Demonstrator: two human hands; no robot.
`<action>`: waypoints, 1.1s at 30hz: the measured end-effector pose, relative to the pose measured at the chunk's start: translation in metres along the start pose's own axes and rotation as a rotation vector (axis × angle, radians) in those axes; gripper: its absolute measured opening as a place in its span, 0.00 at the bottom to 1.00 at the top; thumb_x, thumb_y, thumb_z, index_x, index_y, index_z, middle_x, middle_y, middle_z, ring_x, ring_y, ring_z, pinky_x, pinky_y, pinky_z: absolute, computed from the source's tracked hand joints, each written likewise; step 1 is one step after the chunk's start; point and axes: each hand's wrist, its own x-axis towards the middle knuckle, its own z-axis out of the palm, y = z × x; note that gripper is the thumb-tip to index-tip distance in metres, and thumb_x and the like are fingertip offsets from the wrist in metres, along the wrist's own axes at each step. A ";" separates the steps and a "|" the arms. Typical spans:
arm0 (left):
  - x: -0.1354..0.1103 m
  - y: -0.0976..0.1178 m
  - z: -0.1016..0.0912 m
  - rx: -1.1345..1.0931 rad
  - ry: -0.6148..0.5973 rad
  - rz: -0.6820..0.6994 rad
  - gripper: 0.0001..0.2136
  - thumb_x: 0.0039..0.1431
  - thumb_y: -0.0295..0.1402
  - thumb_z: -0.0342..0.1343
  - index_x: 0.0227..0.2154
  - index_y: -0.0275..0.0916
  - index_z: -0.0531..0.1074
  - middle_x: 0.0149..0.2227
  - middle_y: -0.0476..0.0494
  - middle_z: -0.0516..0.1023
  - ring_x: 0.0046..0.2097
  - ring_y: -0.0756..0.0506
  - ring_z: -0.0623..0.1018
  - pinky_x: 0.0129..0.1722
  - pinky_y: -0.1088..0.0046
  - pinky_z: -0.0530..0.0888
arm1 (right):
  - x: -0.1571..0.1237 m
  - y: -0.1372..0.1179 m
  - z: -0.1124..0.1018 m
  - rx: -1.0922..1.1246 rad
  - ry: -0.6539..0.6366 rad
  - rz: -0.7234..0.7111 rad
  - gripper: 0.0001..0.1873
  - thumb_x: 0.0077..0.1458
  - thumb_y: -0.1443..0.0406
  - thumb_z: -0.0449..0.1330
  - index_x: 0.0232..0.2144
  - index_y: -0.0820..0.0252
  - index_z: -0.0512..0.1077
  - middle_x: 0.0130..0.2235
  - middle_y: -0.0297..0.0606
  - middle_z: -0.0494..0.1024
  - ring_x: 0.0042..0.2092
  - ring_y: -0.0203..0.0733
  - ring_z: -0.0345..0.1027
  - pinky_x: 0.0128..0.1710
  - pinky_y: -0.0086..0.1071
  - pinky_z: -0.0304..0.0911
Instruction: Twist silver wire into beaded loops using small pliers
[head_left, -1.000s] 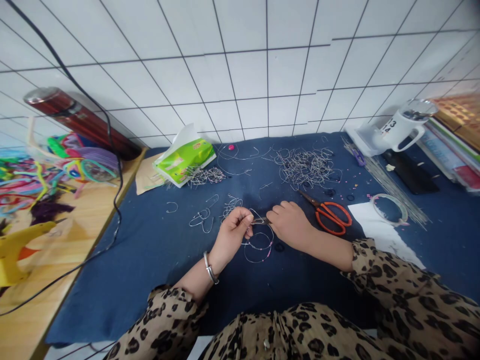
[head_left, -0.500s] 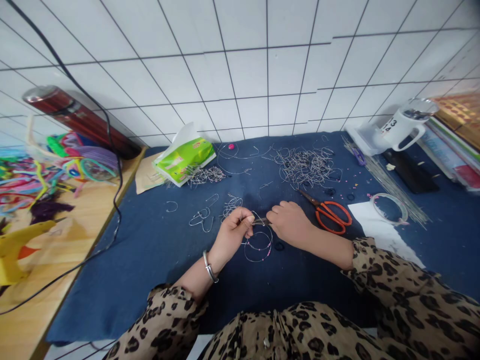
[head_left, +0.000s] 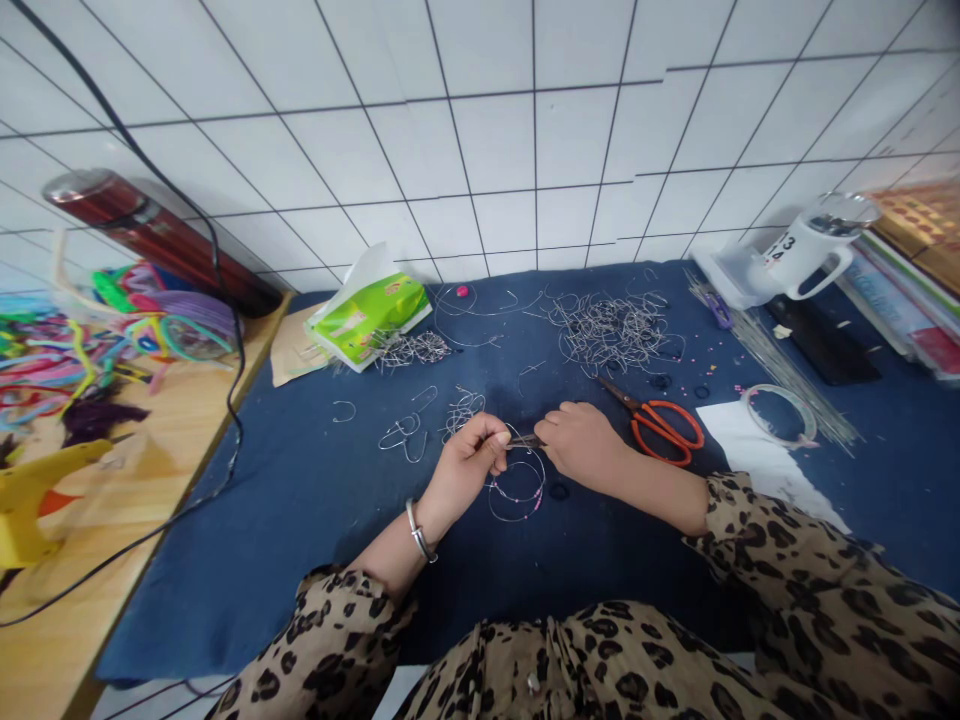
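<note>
My left hand [head_left: 474, 452], with a silver bangle at its wrist, pinches a thin wire hoop with small pink beads [head_left: 538, 497] between thumb and fingers. The looped wire hangs below the fingers, over the blue cloth. Closed in a fist, my right hand [head_left: 581, 440] grips pliers [head_left: 525, 441]; only the narrow metal jaws show, reaching toward the left fingertips, and the handles are hidden in the palm. Whether the jaws clamp the wire is too small to tell. A small dark ring [head_left: 559, 491] lies just below the right hand.
Orange-handled scissors [head_left: 666, 430] lie right of my right hand. Behind are a tangle of bent wires [head_left: 611, 330] and a green tissue pack [head_left: 371, 315]. A wire coil [head_left: 780, 415] rests partly on white paper, near straight wires [head_left: 795, 375]. A white mug [head_left: 814, 250] stands far right.
The pliers' jaws and my right hand have shifted very slightly. Both hands keep their hold.
</note>
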 end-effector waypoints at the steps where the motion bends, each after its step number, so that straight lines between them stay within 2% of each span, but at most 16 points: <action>1: 0.000 0.000 0.000 0.002 0.003 0.003 0.06 0.58 0.34 0.50 0.29 0.37 0.66 0.19 0.53 0.67 0.23 0.53 0.67 0.27 0.77 0.65 | 0.000 0.000 0.000 -0.001 -0.003 -0.001 0.09 0.55 0.68 0.50 0.28 0.61 0.69 0.30 0.37 0.73 0.34 0.40 0.59 0.33 0.33 0.47; 7: 0.000 0.004 0.000 -0.044 -0.021 -0.037 0.07 0.58 0.36 0.51 0.30 0.37 0.66 0.20 0.52 0.68 0.23 0.53 0.68 0.25 0.78 0.66 | 0.001 0.001 -0.002 0.021 -0.017 0.002 0.09 0.55 0.68 0.51 0.29 0.62 0.70 0.31 0.39 0.74 0.35 0.39 0.60 0.34 0.32 0.48; 11: 0.001 0.007 -0.003 -0.136 -0.053 -0.078 0.07 0.58 0.35 0.51 0.35 0.37 0.65 0.21 0.52 0.69 0.23 0.53 0.69 0.24 0.78 0.67 | 0.001 0.003 0.001 0.039 -0.005 0.020 0.09 0.56 0.66 0.52 0.29 0.62 0.70 0.31 0.38 0.74 0.35 0.38 0.60 0.34 0.32 0.48; 18: 0.001 0.006 -0.007 -0.288 -0.081 -0.094 0.13 0.55 0.29 0.53 0.43 0.39 0.61 0.34 0.47 0.72 0.27 0.53 0.74 0.23 0.78 0.69 | -0.001 0.006 0.004 0.090 0.021 0.027 0.08 0.56 0.64 0.53 0.30 0.60 0.70 0.31 0.36 0.74 0.34 0.37 0.60 0.34 0.31 0.49; 33: 0.001 0.006 -0.007 -0.291 -0.076 -0.095 0.14 0.54 0.26 0.55 0.42 0.38 0.60 0.30 0.49 0.72 0.27 0.52 0.75 0.25 0.77 0.70 | 0.000 0.009 0.004 0.102 -0.005 0.006 0.07 0.55 0.65 0.54 0.29 0.60 0.69 0.31 0.36 0.74 0.34 0.37 0.61 0.33 0.30 0.49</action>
